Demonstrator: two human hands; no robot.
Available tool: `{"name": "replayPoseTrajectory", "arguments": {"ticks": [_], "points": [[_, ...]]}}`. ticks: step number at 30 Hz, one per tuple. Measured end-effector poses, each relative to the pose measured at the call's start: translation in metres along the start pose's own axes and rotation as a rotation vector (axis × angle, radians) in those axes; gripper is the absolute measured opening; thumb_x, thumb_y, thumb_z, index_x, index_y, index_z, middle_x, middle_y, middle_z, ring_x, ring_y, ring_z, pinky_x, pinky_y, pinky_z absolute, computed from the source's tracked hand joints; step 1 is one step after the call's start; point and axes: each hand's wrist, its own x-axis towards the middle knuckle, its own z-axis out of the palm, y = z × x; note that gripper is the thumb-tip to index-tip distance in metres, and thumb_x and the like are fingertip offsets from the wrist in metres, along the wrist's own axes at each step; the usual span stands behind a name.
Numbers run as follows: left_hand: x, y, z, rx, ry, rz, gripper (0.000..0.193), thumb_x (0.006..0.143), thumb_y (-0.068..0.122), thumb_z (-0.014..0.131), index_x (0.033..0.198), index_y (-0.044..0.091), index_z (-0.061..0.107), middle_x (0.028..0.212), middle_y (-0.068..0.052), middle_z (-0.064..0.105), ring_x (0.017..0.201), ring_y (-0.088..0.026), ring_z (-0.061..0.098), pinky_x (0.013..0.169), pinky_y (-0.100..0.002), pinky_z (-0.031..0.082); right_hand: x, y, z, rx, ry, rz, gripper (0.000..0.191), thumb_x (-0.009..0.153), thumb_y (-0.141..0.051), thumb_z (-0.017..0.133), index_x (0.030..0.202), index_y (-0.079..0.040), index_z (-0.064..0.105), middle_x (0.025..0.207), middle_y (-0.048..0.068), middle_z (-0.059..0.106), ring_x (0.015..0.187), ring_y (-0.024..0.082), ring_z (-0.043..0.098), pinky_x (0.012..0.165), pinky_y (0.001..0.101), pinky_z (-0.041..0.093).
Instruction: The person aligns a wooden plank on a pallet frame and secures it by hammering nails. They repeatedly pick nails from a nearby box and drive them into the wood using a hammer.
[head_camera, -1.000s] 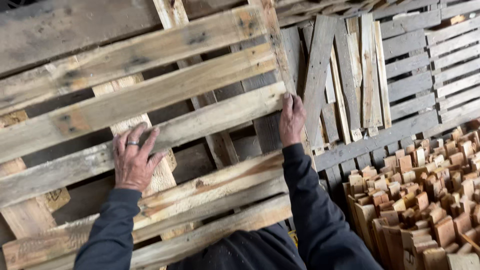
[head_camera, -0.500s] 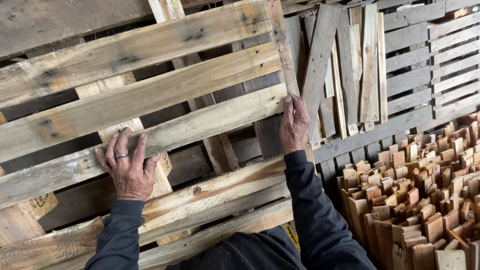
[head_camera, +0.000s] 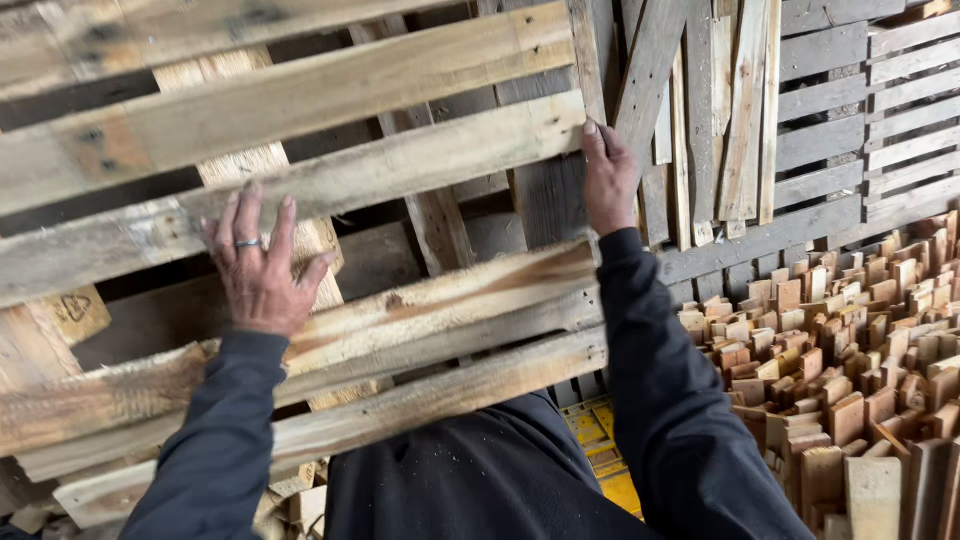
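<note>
Head view: a weathered wooden pallet, grey-brown slats with gaps, is tilted up in front of the person. The left hand lies flat and spread on a middle slat; the right hand grips the pallet's right edge, fingers probably curled behind. Right of the pallet lie stacked wood blocks.

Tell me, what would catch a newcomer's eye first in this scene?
A big weathered wooden pallet fills the left and centre, tilted up in front of the person. Both hands are on it: the left hand, wearing a ring, lies flat on a slat, and the right hand grips the slat's right end. At the lower right sits a dense heap of small wooden blocks, with more pallets stacked behind.
</note>
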Motion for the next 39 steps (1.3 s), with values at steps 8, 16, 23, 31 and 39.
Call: {"name": "replayPoseTrajectory", "arguments": {"ticks": [8, 16, 23, 31, 39], "points": [[-0.092, 0.035, -0.033, 0.167, -0.245, 0.132, 0.099, 0.056, 0.073, 0.078, 0.137, 0.019, 0.061, 0.137, -0.017, 0.051, 0.128, -0.036, 0.046, 0.109, -0.060, 0.036, -0.122, 0.012, -0.073, -0.224, -0.256, 0.079, 0.032, 0.101, -0.032, 0.062, 0.113, -0.005, 0.074, 0.101, 0.009, 0.073, 0.082, 0.012, 0.067, 0.068, 0.0281, 0.058], [-0.063, 0.027, -0.038, 0.025, -0.240, 0.074, 0.091, 0.066, 0.058, 0.085, 0.141, 0.013, 0.059, 0.121, -0.010, 0.054, 0.110, -0.028, 0.048, 0.100, -0.050, 0.044, -0.107, 0.026, -0.049, -0.292, -0.011, -0.053, 0.025, 0.105, -0.026, 0.063, 0.113, -0.006, 0.074, 0.096, 0.005, 0.071, 0.073, 0.013, 0.061, 0.063, 0.0280, 0.053], [-0.035, 0.040, -0.008, -0.010, -0.134, -0.050, 0.092, 0.072, 0.056, 0.089, 0.151, 0.021, 0.058, 0.137, -0.009, 0.047, 0.131, -0.035, 0.037, 0.118, -0.052, 0.034, -0.082, 0.038, -0.027, 0.223, 0.127, 0.032, 0.033, 0.103, -0.029, 0.071, 0.119, 0.000, 0.074, 0.101, 0.004, 0.073, 0.090, 0.009, 0.062, 0.082, 0.0238, 0.051], [-0.039, 0.043, -0.004, 0.048, -0.083, 0.085, 0.087, 0.071, 0.049, 0.090, 0.144, 0.012, 0.060, 0.132, -0.010, 0.052, 0.125, -0.032, 0.044, 0.117, -0.053, 0.034, -0.075, 0.037, -0.033, 0.289, 0.067, 0.071, 0.029, 0.102, -0.024, 0.071, 0.115, 0.001, 0.074, 0.100, 0.001, 0.072, 0.092, 0.009, 0.062, 0.086, 0.0245, 0.051], [-0.033, 0.008, -0.039, -0.083, -0.155, -0.037, 0.051, 0.093, 0.043, 0.081, 0.138, 0.020, 0.069, 0.130, -0.007, 0.062, 0.126, -0.027, 0.056, 0.114, -0.045, 0.048, -0.084, 0.013, -0.059, -0.126, 0.055, -0.021, 0.030, 0.114, -0.024, 0.061, 0.104, 0.001, 0.075, 0.089, 0.007, 0.060, 0.076, 0.017, 0.047, 0.071, 0.0323, 0.043]]}}
